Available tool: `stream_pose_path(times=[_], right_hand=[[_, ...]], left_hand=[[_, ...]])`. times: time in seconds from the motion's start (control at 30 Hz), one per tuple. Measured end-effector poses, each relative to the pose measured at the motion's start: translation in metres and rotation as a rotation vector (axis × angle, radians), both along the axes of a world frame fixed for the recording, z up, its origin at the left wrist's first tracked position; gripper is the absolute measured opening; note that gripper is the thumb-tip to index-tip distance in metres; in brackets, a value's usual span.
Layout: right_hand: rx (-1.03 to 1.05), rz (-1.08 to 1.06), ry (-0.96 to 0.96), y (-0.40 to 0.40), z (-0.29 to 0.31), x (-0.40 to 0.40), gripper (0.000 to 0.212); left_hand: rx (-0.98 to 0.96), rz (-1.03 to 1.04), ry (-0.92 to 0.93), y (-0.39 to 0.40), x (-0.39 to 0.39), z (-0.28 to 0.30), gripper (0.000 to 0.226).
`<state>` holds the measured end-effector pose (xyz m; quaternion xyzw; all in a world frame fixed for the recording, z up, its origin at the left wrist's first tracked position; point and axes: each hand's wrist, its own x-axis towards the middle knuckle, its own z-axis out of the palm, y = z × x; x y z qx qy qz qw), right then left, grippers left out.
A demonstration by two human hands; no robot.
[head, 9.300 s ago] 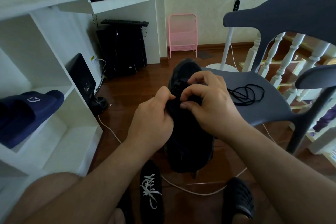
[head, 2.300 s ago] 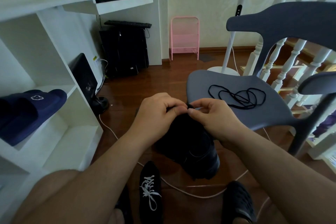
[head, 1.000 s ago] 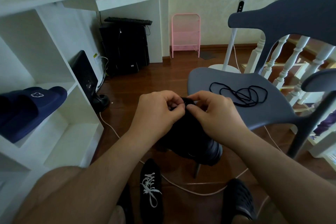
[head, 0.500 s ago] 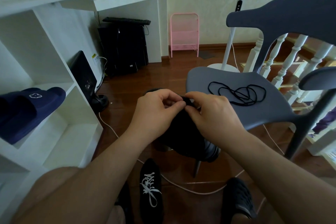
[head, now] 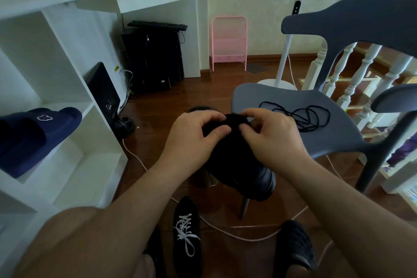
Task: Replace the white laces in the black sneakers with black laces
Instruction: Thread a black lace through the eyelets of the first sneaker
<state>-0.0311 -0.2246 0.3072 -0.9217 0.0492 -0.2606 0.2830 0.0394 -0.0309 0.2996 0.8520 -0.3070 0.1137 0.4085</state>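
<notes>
A black sneaker (head: 239, 165) is held up in front of me, sole end tilted down toward the floor. My left hand (head: 191, 140) and my right hand (head: 270, 135) both curl over its upper part, thumbs and fingertips pinching at the lacing area. The lace between my fingers is too dark to make out. A loose black lace (head: 302, 116) lies coiled on the grey chair seat (head: 270, 97). A second black sneaker (head: 187, 235) with white laces stands on the floor below.
White shelving (head: 67, 88) with a navy slipper (head: 33, 133) stands at the left. A white cable (head: 225, 230) runs across the wooden floor. A fan stand (head: 284, 61), pink rack (head: 229, 40) and stair balusters (head: 352, 79) are behind the chair. A black clog (head: 295, 253) is on my right foot.
Over the last seconds the sneaker was lowered from upright against the chair to a tilted position. Both hands stayed on its lacing area, with small finger movements.
</notes>
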Motion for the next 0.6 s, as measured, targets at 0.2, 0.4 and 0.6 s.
stream_pose_path(times=[0.2,0.4,0.6], right_hand=[[0.256,-0.153,-0.087,-0.017,0.007,0.001,0.010],[0.275,-0.125,-0.202,-0.002,0.004,-0.002,0.007],[0.222,0.025,-0.144,0.003,-0.004,-0.001,0.019]], left_hand=[[0.045,0.191,0.209,0.004,0.000,-0.006,0.065],[-0.042,-0.023,0.817,-0.003,-0.002,-0.021,0.058],[-0.085,0.194,0.312,0.008,0.019,-0.020,0.010]])
